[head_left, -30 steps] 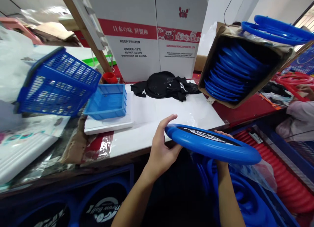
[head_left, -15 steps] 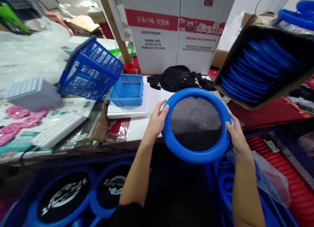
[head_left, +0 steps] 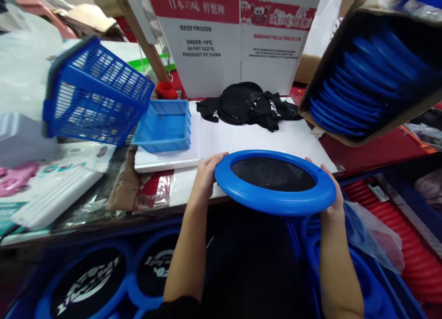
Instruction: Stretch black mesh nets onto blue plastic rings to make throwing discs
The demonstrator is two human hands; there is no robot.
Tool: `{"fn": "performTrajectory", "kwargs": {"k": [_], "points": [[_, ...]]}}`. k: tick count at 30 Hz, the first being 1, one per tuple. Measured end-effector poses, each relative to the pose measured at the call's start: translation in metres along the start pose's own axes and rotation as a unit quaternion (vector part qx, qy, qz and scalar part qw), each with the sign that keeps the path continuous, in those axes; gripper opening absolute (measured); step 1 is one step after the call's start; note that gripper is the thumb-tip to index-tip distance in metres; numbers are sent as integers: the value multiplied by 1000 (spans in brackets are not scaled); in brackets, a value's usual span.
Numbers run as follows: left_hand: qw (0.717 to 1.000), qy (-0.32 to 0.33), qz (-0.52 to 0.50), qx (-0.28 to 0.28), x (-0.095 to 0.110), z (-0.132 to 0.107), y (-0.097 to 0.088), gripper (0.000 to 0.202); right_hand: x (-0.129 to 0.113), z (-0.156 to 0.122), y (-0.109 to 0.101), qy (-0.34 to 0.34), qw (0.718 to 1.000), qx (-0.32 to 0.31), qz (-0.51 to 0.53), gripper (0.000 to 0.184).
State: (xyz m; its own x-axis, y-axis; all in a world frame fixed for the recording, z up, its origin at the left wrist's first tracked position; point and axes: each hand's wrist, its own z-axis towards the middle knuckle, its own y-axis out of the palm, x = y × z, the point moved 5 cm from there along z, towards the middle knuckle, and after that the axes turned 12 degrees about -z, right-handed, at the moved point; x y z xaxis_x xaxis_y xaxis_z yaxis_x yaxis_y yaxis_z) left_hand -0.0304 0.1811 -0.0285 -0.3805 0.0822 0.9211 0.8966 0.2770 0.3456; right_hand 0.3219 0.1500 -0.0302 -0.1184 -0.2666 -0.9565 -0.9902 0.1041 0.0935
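I hold a blue ring disc point(head_left: 276, 204) with a black mesh centre, nearly flat, over the front edge of the white work board point(head_left: 241, 142). My left hand point(head_left: 206, 181) grips its left rim, fingers curled over the top. On the right rim sits my right hand point(head_left: 330, 204), mostly hidden behind the ring, with fingertips showing on top. A heap of black mesh fabric point(head_left: 247, 106) lies at the back of the board.
A tilted cardboard box of blue rings point(head_left: 366, 89) stands at right. At left are a tipped blue basket point(head_left: 93, 95) and a small blue tray point(head_left: 162, 125). Finished printed discs point(head_left: 86, 277) lie below left, red rings point(head_left: 407, 236) below right. White cartons point(head_left: 235, 38) stand behind.
The disc was turned over from printed side up to mesh side facing me, then laid back down to near level. Both hands kept hold of its rim.
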Motion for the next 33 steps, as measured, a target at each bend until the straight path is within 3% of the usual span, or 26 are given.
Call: {"fn": "performTrajectory", "kwargs": {"k": [4, 13, 17, 21, 24, 27, 29, 33], "points": [[1000, -16, -24, 9, 0, -1, 1, 52, -16, -3, 6, 4, 1000, 7, 2, 65], [997, -55, -50, -6, -20, 5, -14, 49, -23, -11, 18, 3, 999, 32, -24, 67], [1000, -17, 12, -12, -25, 9, -26, 44, -32, -28, 33, -67, 994, 63, -63, 66], [999, 45, 17, 8, -24, -1, -36, 58, -32, -36, 35, -129, 986, 78, -68, 66], [993, 101, 53, -8, -24, -16, -37, 63, -21, -32, 23, -136, 983, 78, -100, 70], [991, 117, 66, -1, -36, -44, -40, 82, 3, -28, 6, -123, 971, 85, -186, 73], [995, 88, 48, 23, -56, -69, -46, 83, 28, -25, -7, -90, 960, 109, -242, 74], [994, 37, 59, 82, -112, -118, -67, 58, 80, -10, -20, -63, 945, 153, -284, 77]]}}
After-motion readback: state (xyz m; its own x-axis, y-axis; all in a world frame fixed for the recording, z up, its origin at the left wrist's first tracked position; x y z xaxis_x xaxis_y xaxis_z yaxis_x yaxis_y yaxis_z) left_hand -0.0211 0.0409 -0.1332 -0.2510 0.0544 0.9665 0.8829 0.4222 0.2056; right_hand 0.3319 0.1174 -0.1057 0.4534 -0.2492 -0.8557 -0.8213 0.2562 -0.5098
